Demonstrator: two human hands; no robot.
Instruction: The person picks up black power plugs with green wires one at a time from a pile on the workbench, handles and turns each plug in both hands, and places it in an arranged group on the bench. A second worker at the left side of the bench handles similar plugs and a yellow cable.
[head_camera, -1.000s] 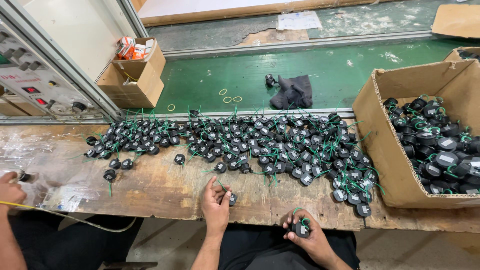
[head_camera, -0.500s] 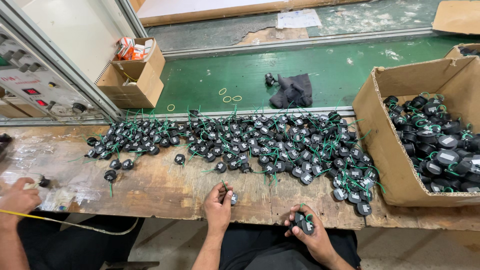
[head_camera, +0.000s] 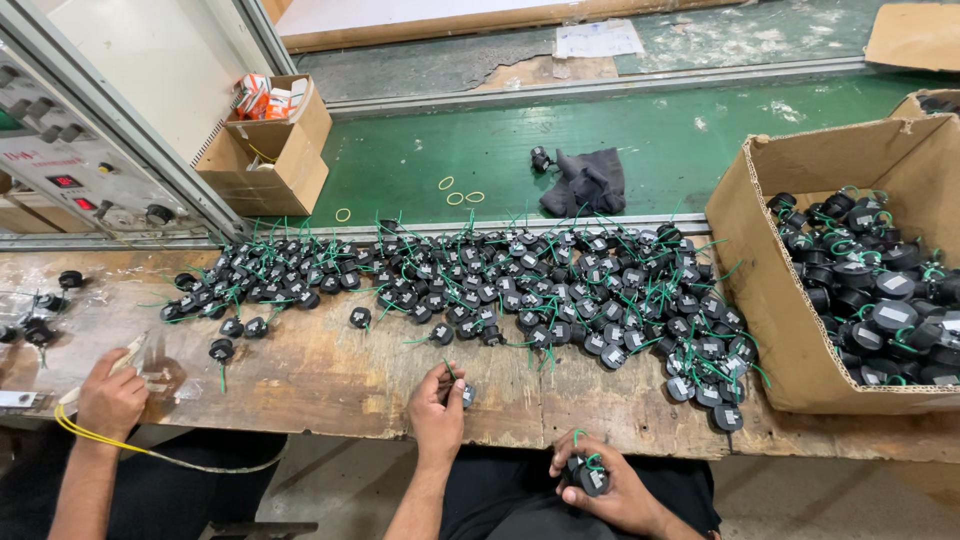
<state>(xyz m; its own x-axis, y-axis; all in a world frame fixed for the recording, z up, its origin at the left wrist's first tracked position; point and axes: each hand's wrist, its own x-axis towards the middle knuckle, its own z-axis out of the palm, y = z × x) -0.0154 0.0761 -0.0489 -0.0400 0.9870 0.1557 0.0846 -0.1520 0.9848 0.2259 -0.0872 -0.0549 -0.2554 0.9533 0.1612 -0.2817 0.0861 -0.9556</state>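
Firstly, a long worn wooden bench (head_camera: 330, 375) is seen across the view, and behind it a green belt (head_camera: 420, 160) is laid. At the right end a big carton (head_camera: 790, 300) is placed on the bench, and it is filled with round black parts with green wires. A wide heap of the same parts (head_camera: 560, 290) is spread over the bench, from the left side up to the carton wall. On the belt a smaller carton (head_camera: 270, 150) with little packets is set, and near the middle a dark cloth (head_camera: 590, 185) is left beside some yellow rings.

The left hand (head_camera: 437, 410) is rested on the front edge of the bench, and its fingers are curled around one small black part (head_camera: 467, 395), just below the heap. The right hand (head_camera: 615, 490) is held lower, in front of the bench over the lap, and it is closed around two black parts (head_camera: 585, 475) with green wire.

At the far left, the hand (head_camera: 110, 400) of another person is laid on the bench, with a yellow cable (head_camera: 100, 440) running from it.
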